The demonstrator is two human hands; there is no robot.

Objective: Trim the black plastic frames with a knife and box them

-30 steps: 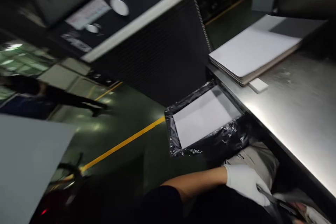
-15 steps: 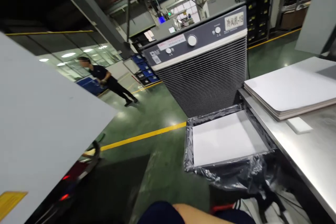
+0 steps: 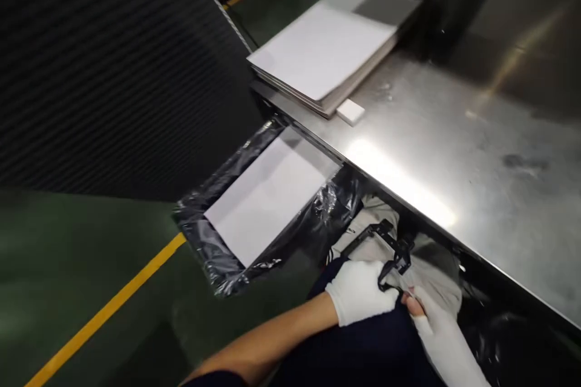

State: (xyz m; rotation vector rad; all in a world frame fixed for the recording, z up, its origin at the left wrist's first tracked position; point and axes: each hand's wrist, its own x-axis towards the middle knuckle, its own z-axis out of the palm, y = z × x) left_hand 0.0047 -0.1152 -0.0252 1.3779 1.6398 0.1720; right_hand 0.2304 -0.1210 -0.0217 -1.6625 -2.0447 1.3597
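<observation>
One black part (image 3: pixel 402 256) is held low and close to the body, apparently for steadiness, with the left hand's (image 3: pixel 356 293) fingers clamped on its lower end. The right hand (image 3: pixel 436 329) is brought beside it, fingers bent; whether they grip it cannot be told. White sheets (image 3: pixel 322 42) are stacked flat by the edge of the metal counter (image 3: pixel 481 181), probably for easy reach, near a white block (image 3: pixel 350 112). Beside the counter, a plastic-lined bin (image 3: pixel 211 260) is placed.
</observation>
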